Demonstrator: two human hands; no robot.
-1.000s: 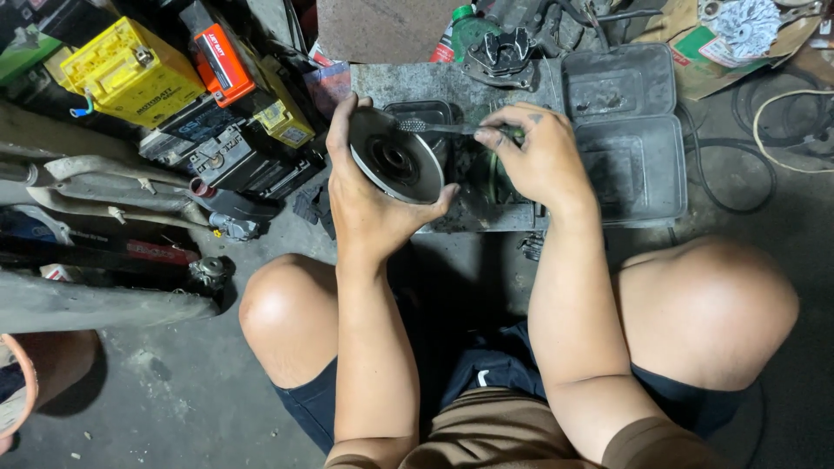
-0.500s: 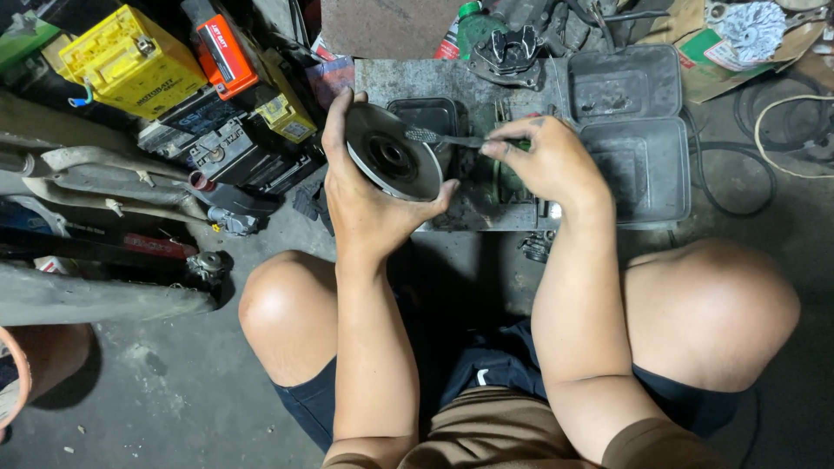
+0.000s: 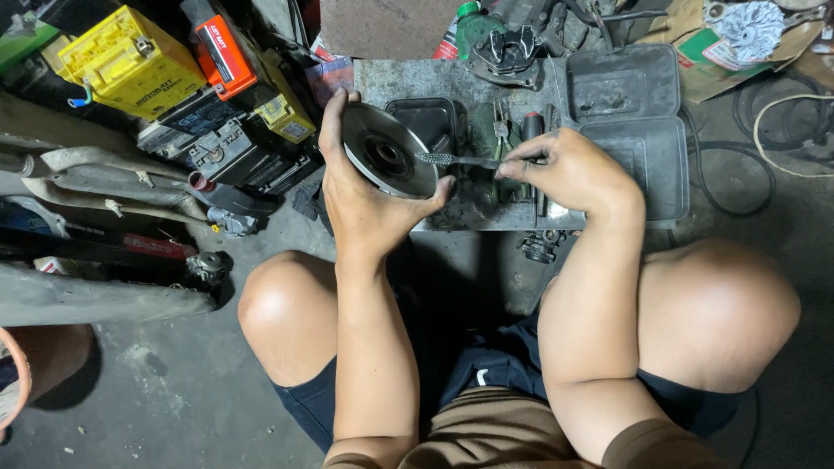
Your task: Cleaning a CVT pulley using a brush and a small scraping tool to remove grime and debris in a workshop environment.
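Note:
My left hand (image 3: 365,195) grips a round metal disc (image 3: 387,162) with a dark hub, tilted on edge over the low work surface. In my right hand (image 3: 565,169) I pinch a thin round file (image 3: 456,160) by its handle end; its rough tip lies across the disc's face near the hub. Both hands hover above a grimy metal plate (image 3: 408,82) on the floor, between my bare knees.
An open dark plastic case (image 3: 638,130) lies right of the plate. Yellow (image 3: 130,61) and orange (image 3: 221,48) batteries and exhaust pipes (image 3: 104,174) crowd the left. Metal parts (image 3: 504,48), a green bottle and cables (image 3: 782,130) sit at the back and right.
The right hand has slid to the right, drawing the file outward across the disc. The left hand holds the disc in about the same place.

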